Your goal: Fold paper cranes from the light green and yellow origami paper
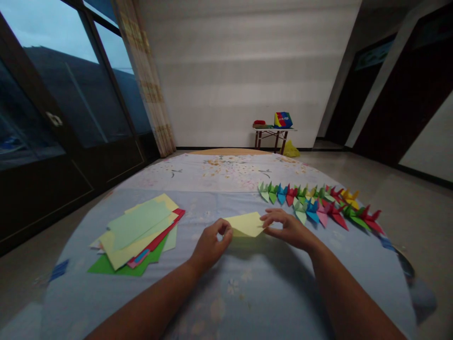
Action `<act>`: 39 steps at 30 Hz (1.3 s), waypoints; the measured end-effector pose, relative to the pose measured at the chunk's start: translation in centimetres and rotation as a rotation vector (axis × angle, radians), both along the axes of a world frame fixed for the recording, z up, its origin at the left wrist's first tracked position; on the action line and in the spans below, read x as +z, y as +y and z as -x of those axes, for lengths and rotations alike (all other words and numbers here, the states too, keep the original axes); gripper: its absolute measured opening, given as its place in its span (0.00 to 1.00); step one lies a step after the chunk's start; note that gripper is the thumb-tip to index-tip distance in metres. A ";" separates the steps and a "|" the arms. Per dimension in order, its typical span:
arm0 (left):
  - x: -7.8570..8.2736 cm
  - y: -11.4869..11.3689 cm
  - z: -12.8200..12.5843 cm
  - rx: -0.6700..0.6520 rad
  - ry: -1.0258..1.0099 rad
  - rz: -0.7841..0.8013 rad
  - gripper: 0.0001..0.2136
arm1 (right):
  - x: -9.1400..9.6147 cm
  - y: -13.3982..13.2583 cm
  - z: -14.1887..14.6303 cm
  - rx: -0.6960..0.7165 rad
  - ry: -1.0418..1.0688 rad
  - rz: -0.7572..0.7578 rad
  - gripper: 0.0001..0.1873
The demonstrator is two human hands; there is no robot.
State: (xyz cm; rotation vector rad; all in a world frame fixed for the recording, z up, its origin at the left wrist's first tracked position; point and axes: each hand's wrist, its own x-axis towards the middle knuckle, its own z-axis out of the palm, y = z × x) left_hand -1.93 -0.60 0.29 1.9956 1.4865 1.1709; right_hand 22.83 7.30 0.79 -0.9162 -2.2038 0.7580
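A pale yellow sheet of folding paper [247, 224] is held out in front of me, just above the tablecloth, with a crease line showing near its lower edge. The thumb and fingers of my left hand [211, 242] pinch its left corner. At the opposite end, my right hand [290, 228] grips the right corner between thumb and fingertips. To the left lies a loose pile of coloured paper [139, 226] in light green, yellow, red and green. Folded paper cranes [314, 210] in several colours stand in two rows to the right.
A blue and white flowered tablecloth [226, 288] covers the round table. Blue tape strips [59, 270] sit near its left edge. By the far wall, a small table [274, 130] carries a colourful box [283, 120] and a red item. A yellow bag [291, 149] rests on the floor there.
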 end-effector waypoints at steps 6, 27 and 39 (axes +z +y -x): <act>-1.5 0.3 -0.7 0.054 -0.165 0.064 0.07 | 1.2 -0.4 -1.0 0.026 -0.013 0.313 0.16; -1.8 -1.2 -1.2 -0.060 -0.022 0.238 0.07 | -2.4 0.5 -1.9 0.035 0.059 0.579 0.22; -2.6 -0.3 -1.3 0.083 -0.126 0.226 0.25 | -3.3 0.7 -0.4 -0.195 -0.150 0.190 0.15</act>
